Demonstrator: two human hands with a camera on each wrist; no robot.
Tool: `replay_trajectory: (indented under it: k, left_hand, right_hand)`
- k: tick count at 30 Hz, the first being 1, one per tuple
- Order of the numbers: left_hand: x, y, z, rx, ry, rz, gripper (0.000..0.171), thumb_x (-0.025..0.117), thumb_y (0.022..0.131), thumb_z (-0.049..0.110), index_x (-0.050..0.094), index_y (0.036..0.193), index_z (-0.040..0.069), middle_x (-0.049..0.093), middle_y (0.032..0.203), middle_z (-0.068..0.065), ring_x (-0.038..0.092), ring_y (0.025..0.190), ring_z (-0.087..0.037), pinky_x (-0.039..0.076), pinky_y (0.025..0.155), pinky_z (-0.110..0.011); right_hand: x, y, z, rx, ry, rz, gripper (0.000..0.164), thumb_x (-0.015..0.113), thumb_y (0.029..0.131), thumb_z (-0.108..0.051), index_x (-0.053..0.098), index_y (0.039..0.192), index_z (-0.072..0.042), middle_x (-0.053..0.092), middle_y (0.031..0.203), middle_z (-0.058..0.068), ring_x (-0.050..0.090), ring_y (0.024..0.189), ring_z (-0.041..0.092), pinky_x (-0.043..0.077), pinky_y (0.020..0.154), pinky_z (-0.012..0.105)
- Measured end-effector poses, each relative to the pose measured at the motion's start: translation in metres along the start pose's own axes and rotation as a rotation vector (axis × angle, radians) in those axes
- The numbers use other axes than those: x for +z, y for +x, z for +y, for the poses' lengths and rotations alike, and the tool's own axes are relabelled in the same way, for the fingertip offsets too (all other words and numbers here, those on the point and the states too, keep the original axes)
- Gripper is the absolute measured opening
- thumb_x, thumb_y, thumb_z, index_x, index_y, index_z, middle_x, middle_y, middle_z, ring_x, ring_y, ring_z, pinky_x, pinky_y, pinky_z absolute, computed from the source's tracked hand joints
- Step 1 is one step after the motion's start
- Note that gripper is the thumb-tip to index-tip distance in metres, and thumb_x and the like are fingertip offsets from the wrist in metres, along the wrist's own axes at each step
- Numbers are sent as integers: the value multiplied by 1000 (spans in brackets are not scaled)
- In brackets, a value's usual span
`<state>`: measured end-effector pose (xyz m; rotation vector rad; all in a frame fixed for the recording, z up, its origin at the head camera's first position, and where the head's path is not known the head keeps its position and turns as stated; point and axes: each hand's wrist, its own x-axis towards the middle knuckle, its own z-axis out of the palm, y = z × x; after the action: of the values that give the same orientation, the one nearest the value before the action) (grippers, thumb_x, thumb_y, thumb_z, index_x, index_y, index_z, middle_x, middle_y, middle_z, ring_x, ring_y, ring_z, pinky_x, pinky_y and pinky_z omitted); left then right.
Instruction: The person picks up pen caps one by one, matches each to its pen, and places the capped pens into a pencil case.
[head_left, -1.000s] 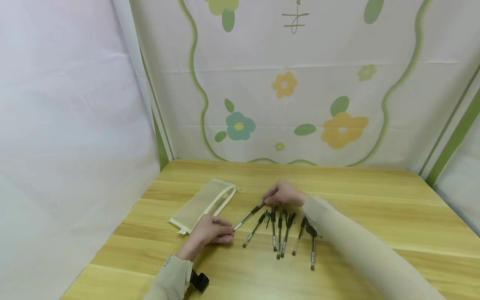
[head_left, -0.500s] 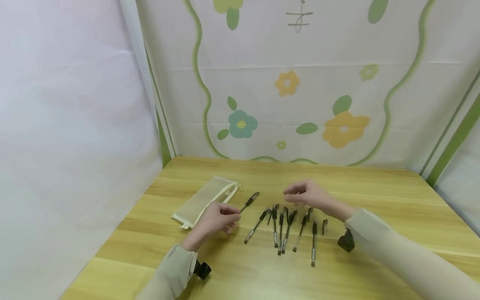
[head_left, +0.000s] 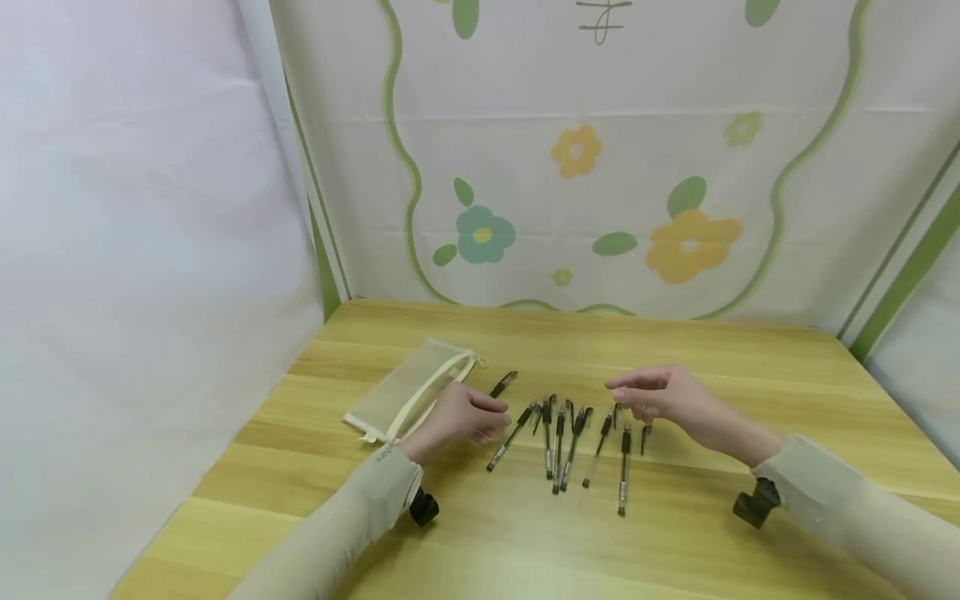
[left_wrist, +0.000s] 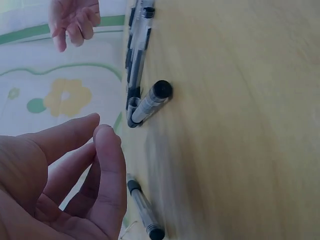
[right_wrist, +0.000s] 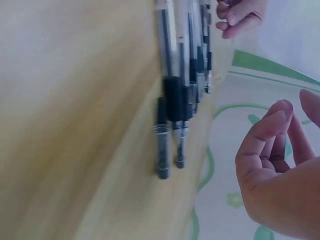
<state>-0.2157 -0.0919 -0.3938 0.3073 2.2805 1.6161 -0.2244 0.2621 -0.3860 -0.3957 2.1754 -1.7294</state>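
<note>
My left hand (head_left: pixel 463 417) hovers beside the mesh zip pouch (head_left: pixel 401 392), its fingers loosely bent and holding nothing. Just beyond it lies one gel pen (head_left: pixel 504 383), partly hidden by that hand; in the left wrist view this pen (left_wrist: pixel 146 212) rests on the table below the fingers. Several clear-barrelled pens with black grips, such as the rightmost pen (head_left: pixel 626 442), lie in a fanned row between the hands. Small black caps sit near their tips, one loose cap (head_left: pixel 646 437) at the right end. Above that end floats my right hand (head_left: pixel 678 404), fingers loosely curved, nothing in them.
The wooden table (head_left: pixel 525 550) meets a flower-printed cloth (head_left: pixel 525 167) at the back and a white cloth (head_left: pixel 150 250) on the left. A black wrist camera (head_left: pixel 756 502) hangs under the right sleeve, another camera (head_left: pixel 423 507) under the left.
Both hands held a pen between them a second ago. The right hand let go and moved right; the left released the pen beside the pouch, then shifted right toward the row.
</note>
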Motion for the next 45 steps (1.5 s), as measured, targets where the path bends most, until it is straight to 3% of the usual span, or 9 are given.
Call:
replay_trajectory:
  k: [5, 9, 16, 22, 30, 37, 45]
  left_hand:
    - [4, 2, -2, 1, 6, -31, 32, 77, 87, 10, 70, 112, -8, 72, 89, -15, 70, 78, -31, 60, 68, -36]
    - [7, 3, -2, -1, 26, -50, 35, 77, 87, 11, 68, 115, -8, 73, 90, -13, 69, 79, -30, 60, 69, -36]
    - [9, 3, -1, 6, 87, -79, 33, 79, 85, 9, 70, 114, -4, 73, 96, -8, 57, 57, -15, 52, 55, -27]
    - [10, 3, -4, -21, 119, -95, 39, 82, 79, 5, 69, 114, -5, 72, 99, -8, 51, 51, -15, 46, 48, -25]
    - [12, 2, -2, -47, 151, -71, 23, 81, 77, -1, 72, 98, -2, 70, 83, -8, 66, 63, -22, 58, 57, -33]
    - [9, 1, 0, -47, 192, -57, 17, 79, 79, 1, 75, 95, 1, 70, 91, -4, 67, 70, -21, 59, 61, -32]
    - [-7, -4, 0, -32, 124, -91, 17, 73, 87, 11, 75, 102, 3, 72, 99, -6, 65, 74, -19, 58, 69, -37]
  right_hand:
    - [3, -5, 5, -5, -12, -28, 40, 71, 93, -25, 65, 127, -6, 55, 76, 8, 48, 67, 19, 50, 67, 43]
    - [7, -5, 7, -24, -1, -43, 44, 72, 92, -23, 63, 129, -1, 54, 71, 7, 47, 63, 18, 50, 63, 39]
    - [14, -5, 9, -22, 39, -48, 43, 74, 90, -20, 63, 128, -1, 52, 67, 5, 45, 61, 18, 48, 60, 34]
    - [13, -8, 10, -52, 41, -60, 42, 74, 90, -15, 63, 128, 0, 50, 66, 6, 46, 61, 18, 49, 60, 36]
    - [15, -9, 12, -41, 17, -75, 41, 75, 90, -18, 65, 127, -4, 57, 75, 11, 48, 64, 19, 50, 59, 37]
    - [16, -9, 13, -42, 8, -89, 45, 73, 91, -18, 61, 130, 1, 55, 72, 6, 49, 63, 17, 51, 60, 35]
    - [14, -10, 11, -45, -9, -96, 45, 70, 93, -19, 60, 131, 2, 58, 76, 8, 51, 65, 17, 52, 61, 36]
